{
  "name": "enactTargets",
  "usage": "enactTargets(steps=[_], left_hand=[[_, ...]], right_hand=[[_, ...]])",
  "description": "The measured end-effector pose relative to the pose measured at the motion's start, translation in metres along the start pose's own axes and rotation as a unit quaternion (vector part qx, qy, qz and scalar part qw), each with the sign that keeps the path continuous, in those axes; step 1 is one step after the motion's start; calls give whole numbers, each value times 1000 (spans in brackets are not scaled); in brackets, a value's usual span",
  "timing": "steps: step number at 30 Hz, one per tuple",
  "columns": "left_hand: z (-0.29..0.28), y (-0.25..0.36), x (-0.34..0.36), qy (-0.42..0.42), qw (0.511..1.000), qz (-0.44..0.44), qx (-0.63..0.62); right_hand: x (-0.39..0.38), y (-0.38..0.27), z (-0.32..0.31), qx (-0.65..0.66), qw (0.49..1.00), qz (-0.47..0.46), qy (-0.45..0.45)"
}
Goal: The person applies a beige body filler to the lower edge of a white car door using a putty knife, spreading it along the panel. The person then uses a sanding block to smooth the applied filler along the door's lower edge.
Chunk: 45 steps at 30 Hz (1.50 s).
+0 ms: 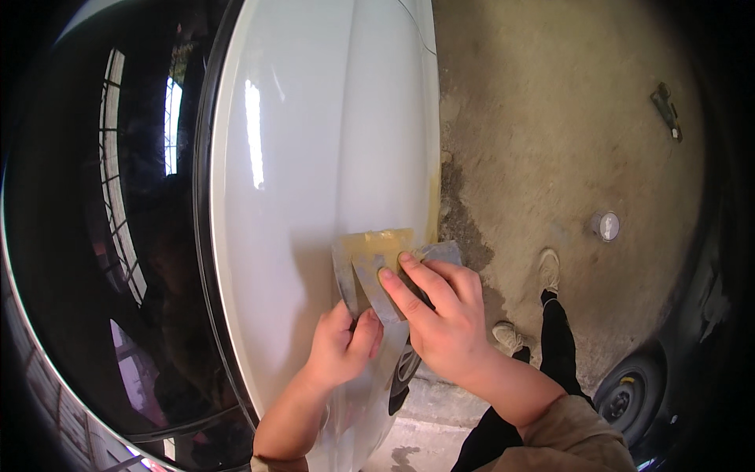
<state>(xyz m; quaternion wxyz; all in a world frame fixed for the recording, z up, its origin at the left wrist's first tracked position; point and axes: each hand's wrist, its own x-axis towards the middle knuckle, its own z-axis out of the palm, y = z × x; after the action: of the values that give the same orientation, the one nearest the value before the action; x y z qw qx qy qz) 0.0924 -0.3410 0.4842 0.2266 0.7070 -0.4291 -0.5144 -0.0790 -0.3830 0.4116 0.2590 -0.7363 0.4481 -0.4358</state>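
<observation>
My left hand [344,346] is closed around the lower end of a flat grey putty spreader [343,271], thumb and fingers pinching it. Yellowish putty [383,239] is smeared along the upper edge. My right hand [450,318] grips a second thin grey scraper [381,293], with two fingertips pressed onto its face. The two blades overlap or touch; exactly where they meet is hard to make out. Another grey corner [445,252] shows beyond my right fingers, and which tool it belongs to I cannot tell. Both tools are held over the white car panel [291,141].
Dark car glass [157,259] fills the left side. On the concrete floor [535,141] to the right stand a small round can [606,226] and, farther off, a dark green tool-like object [667,112]. A wheel [629,393] of another vehicle is at the lower right.
</observation>
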Motion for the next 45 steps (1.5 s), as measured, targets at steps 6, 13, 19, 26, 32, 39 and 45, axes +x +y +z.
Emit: enactTargets(steps=[6, 13, 19, 26, 32, 39, 45], left_hand=[[-14, -10, 7, 40, 995, 87, -6], [-12, -8, 22, 243, 958, 29, -149], [-10, -6, 14, 350, 917, 47, -187], [-15, -12, 10, 269, 936, 101, -205], [-26, -14, 2, 215, 951, 122, -187], [-18, -16, 0, 225, 949, 114, -192], [-16, -15, 2, 202, 939, 124, -248]], right_hand=[[-43, 42, -12, 186, 969, 153, 58], [-174, 161, 64, 445, 646, 619, 37], [-258, 197, 184, 404, 688, 596, 89], [-260, 268, 262, 290, 750, 592, 56], [-237, 278, 267, 275, 769, 577, 18], [-223, 272, 262, 263, 760, 594, -20], [-222, 267, 274, 195, 828, 525, 1]])
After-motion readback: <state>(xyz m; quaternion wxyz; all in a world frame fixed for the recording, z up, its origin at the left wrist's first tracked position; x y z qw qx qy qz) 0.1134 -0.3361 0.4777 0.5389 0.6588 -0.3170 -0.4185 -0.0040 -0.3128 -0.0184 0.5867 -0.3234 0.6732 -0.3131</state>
